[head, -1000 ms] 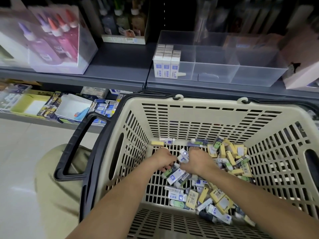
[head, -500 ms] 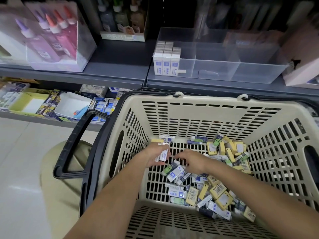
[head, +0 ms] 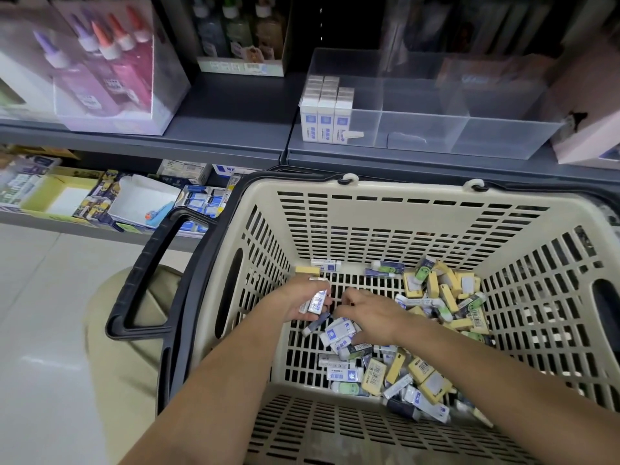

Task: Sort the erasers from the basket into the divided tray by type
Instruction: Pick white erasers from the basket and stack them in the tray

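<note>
A beige slotted basket point(head: 402, 216) holds several loose erasers: white-and-blue ones point(head: 339, 330), yellow ones point(head: 443, 293) and green-faced ones. Both my hands are down inside it. My left hand point(head: 298, 300) grips a couple of white-and-blue erasers point(head: 317, 301). Just to its right, my right hand point(head: 369, 313) reaches with curled fingers onto the white-and-blue erasers beneath it; whether it holds one I cannot tell. On the shelf above stands the clear divided tray point(head: 469, 129), with upright white-and-blue erasers point(head: 327, 112) stacked in its left compartment.
The basket's black handle point(head: 147, 280) hangs to the left over the floor. A clear box of glue bottles point(head: 107, 68) stands on the shelf's left. Lower shelf bins of stationery point(head: 141, 203) sit left of the basket. A pink box point(head: 590, 129) is beside the tray's right end.
My left hand drew a little left holding white-and-blue erasers. My right hand opened away from it, then came back onto the pile next to the left hand.
</note>
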Motion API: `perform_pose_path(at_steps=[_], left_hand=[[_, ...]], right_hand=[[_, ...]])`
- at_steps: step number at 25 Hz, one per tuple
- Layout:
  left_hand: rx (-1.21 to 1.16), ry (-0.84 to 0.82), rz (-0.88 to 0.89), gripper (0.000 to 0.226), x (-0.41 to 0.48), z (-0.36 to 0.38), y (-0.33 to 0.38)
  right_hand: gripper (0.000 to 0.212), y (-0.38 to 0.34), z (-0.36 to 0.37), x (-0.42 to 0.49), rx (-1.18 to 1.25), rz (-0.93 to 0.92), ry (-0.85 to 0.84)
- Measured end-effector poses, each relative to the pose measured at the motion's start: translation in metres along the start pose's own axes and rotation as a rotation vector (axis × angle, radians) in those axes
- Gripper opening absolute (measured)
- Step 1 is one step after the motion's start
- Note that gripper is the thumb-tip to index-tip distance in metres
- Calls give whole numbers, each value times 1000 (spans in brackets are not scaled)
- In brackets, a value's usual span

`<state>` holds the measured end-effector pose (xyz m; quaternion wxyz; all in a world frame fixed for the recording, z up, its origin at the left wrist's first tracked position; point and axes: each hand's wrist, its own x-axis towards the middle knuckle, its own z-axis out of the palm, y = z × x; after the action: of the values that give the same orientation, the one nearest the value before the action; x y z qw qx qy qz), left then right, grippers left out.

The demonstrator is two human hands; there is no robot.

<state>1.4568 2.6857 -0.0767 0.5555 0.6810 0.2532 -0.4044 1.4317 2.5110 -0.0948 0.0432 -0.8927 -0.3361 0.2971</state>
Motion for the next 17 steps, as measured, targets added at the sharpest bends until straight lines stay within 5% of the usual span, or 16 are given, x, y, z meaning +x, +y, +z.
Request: perform_pose_path(at_steps=[7, 11, 17], left_hand=[[46, -2, 5, 16, -1, 2, 3], [40, -274, -126, 47, -10, 4, 8], [-108, -505, -101, 38, -23, 1, 19]], right_hand=[[62, 10, -19, -11, 82, 38, 62], [55, 9, -41, -18, 285, -25, 202], [52, 13, -57, -37, 474, 85, 363]])
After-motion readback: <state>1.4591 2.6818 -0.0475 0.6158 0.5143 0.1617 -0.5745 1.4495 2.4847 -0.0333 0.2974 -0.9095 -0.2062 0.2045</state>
